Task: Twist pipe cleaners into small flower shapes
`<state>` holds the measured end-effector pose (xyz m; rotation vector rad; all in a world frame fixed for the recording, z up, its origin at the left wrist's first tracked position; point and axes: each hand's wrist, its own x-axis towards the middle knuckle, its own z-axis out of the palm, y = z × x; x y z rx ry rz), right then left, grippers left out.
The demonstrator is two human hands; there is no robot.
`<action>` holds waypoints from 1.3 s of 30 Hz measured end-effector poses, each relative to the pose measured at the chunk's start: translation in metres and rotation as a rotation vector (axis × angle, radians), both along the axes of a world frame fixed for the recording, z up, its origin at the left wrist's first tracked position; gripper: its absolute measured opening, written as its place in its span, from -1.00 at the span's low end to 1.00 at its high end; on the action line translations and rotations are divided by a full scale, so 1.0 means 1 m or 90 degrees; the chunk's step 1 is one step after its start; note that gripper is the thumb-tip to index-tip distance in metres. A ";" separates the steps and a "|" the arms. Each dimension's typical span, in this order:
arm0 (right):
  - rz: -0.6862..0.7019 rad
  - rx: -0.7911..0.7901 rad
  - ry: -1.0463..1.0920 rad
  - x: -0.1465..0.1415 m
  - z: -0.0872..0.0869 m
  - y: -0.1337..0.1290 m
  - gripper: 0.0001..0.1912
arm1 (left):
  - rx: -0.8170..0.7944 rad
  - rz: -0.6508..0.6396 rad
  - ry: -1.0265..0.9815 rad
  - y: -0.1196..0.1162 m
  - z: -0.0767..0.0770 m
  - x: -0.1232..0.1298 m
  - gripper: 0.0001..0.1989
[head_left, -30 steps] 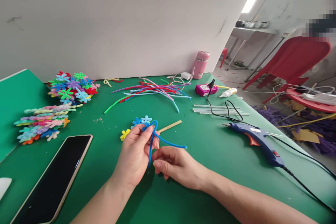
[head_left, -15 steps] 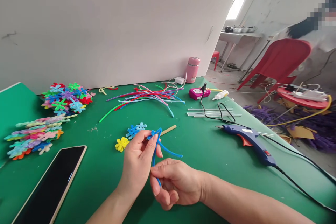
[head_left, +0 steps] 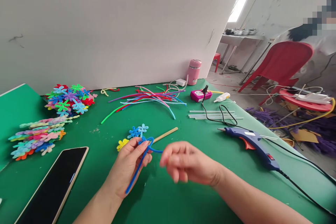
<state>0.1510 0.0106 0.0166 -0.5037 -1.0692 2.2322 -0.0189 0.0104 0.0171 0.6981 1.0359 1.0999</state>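
My left hand [head_left: 133,157] pinches a bent blue pipe cleaner [head_left: 138,171] between thumb and fingers, with a small loop at the top. One free end hangs down over the left wrist; the other runs right and disappears at my right hand [head_left: 183,161]. That hand is blurred, its fingers curled, and whether they grip the strand is unclear. A tan stick [head_left: 166,134] lies beyond my hands, its near end hidden behind the blue loop. Blue pipe-cleaner flowers [head_left: 138,130] and a yellow flower [head_left: 122,144] sit just past the left hand.
Loose coloured pipe cleaners [head_left: 147,98] lie mid-table, with finished flowers [head_left: 69,99] heaped at left. A phone [head_left: 52,185] rests front left. At right are a glue gun [head_left: 249,141], clear glue sticks [head_left: 210,116], a magenta box [head_left: 200,95] and a pink flask [head_left: 193,71].
My right hand has let go of the lower strand and moved up and right to the other free end. The lower strand has swung left across my left wrist.
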 end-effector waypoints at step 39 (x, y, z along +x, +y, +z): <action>-0.309 0.742 -0.458 -0.013 -0.026 -0.001 -0.86 | -0.018 -0.094 0.021 -0.013 -0.017 -0.002 -0.82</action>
